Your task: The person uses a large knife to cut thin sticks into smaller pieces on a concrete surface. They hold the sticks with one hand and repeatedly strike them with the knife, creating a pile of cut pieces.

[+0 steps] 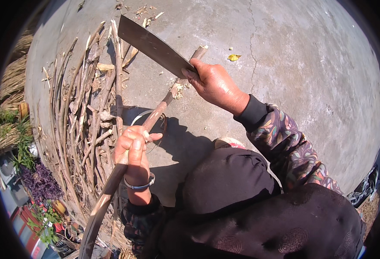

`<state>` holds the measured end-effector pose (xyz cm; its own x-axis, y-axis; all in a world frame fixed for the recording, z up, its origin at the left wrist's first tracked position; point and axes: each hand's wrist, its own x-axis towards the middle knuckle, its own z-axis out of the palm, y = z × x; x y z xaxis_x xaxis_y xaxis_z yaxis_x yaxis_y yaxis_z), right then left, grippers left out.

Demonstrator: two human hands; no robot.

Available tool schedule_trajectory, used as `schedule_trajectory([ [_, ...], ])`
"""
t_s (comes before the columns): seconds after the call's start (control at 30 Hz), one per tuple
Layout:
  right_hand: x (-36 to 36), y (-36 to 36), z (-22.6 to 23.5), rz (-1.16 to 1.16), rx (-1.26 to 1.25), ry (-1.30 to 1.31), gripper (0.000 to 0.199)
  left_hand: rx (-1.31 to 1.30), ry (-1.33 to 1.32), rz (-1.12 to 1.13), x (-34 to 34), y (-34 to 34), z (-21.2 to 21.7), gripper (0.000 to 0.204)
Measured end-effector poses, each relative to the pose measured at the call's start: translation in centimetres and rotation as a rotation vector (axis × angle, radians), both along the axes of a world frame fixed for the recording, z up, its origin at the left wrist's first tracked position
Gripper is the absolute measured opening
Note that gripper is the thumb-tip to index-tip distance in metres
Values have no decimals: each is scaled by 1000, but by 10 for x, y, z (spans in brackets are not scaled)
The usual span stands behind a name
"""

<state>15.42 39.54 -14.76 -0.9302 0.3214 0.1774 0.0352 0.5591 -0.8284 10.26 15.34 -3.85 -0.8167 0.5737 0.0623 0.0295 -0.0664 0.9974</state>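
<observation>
A long wooden branch runs from the lower left up toward the middle of the concrete, its far end cut pale. My left hand is closed around it, with a bracelet on the wrist. In my right hand I grip a cleaver with a broad dark blade, which points to the upper left. The blade passes over the branch near a pale notch with wood chips; whether it touches the wood I cannot tell. The cleaver's handle is mostly hidden in my fist.
A pile of sticks lies along the left. Chips and a yellow leaf are scattered on the cracked concrete floor. At the far left are plants and bundled straw. Dark plastic lies at the right edge.
</observation>
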Motion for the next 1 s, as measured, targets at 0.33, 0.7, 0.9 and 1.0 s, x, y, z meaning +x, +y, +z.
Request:
schedule_trajectory([
  [0.33, -4, -6, -13, 40, 42, -285, 24, 30, -32, 83, -5, -12, -7, 25],
  [0.7, -8, -9, -11, 89, 84, -301, 25, 25, -60, 85, -9, -19, -10, 25],
  [0.9, -10, -10, -4, 0, 12, -38, 17, 22, -41, 97, -8, -17, -9, 24],
  [1.0, -11, -17, -10, 118, 119, -491, 20, 4, -45, 92, -7, -12, -6, 23],
])
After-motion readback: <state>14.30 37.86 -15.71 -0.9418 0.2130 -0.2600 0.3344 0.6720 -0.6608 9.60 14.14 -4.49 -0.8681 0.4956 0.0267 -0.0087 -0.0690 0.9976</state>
